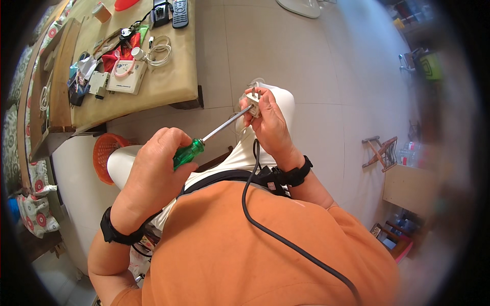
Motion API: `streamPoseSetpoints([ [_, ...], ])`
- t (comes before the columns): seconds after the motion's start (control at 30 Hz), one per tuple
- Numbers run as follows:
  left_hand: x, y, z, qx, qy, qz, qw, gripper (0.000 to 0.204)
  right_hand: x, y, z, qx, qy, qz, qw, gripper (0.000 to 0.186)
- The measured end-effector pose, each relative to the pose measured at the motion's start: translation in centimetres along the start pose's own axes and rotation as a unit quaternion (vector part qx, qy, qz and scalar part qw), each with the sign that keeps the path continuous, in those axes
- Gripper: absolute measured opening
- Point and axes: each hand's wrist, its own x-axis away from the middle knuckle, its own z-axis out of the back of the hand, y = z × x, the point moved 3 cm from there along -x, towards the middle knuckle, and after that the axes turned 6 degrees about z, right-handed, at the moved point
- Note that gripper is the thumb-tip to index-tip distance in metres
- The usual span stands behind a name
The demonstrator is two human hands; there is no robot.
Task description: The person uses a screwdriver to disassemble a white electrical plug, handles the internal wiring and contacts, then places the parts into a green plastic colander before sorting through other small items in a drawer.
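My left hand is closed around the green handle of a screwdriver. Its metal shaft slants up to the right, and the tip meets the face of a white power plug. With its fingers and thumb, my right hand grips that plug above my lap. Metal prongs stick up from the plug's far side. A thin pale cord loops behind my right fingers, partly hidden by them. Whether the tip sits in a screw is too small to tell.
At the left, a table carries a white box, a coiled white cable and a remote control. An orange basket stands below it. One black cable crosses my shirt. A wooden folding stool is at the right.
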Motion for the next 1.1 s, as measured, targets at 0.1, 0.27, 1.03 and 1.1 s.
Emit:
streamPoseSetpoints([
  [0.1, -0.1, -0.4, 0.0, -0.013, -0.012, -0.004, 1.000, 0.028, 0.1, 0.0, 0.2, -0.001, 0.005, -0.001, 1.000, 0.037],
  [0.27, -0.2, -0.4, -0.4, 0.085, -0.083, 0.097, 0.988, 0.021, 0.1, 0.1, 0.1, -0.006, 0.006, -0.004, 1.000, 0.037],
  [1.03, 0.2, -0.4, -0.2, 0.111, -0.048, 0.074, 0.990, 0.013, 0.1, -0.3, 0.0, -0.045, -0.010, 0.022, 0.999, 0.043],
  [1.1, 0.3, -0.8, -0.1, 0.131, -0.077, 0.096, 0.984, 0.015, 0.1, -0.6, -0.1, -0.034, -0.017, 0.034, 0.999, 0.042],
])
